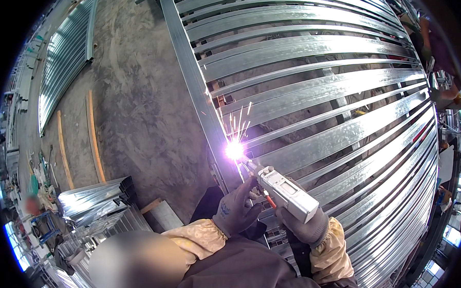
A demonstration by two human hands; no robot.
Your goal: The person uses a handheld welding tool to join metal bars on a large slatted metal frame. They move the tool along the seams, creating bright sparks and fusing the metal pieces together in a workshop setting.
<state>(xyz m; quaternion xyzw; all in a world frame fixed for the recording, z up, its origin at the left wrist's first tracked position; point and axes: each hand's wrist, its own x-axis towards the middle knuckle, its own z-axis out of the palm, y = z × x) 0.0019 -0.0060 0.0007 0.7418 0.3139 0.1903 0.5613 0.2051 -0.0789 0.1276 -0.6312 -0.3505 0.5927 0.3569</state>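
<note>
My right hand [308, 227], in a grey work glove, is wrapped round a silver, box-shaped handheld welding gun [286, 191]. Its nozzle points up and left at the joint between a long metal rail [194, 78] and the cross slats [293, 156] of a galvanized metal panel. A bright violet-white glow [234, 151] burns at the tip, with sparks flying upward and hiding the joint itself. Just left of the nozzle, my gloved left hand [237, 210] is closed, its index finger reaching forward beside the gun. What lies between its fingers is unclear.
Stacked metal profiles [91, 201] lie at the lower left, beside a flat grey board [164, 216]. Two wooden strips [95, 134] rest on the concrete floor [141, 96]. Another slatted panel [67, 58] is at the far left. Another person's arm [448, 93] shows at the right edge.
</note>
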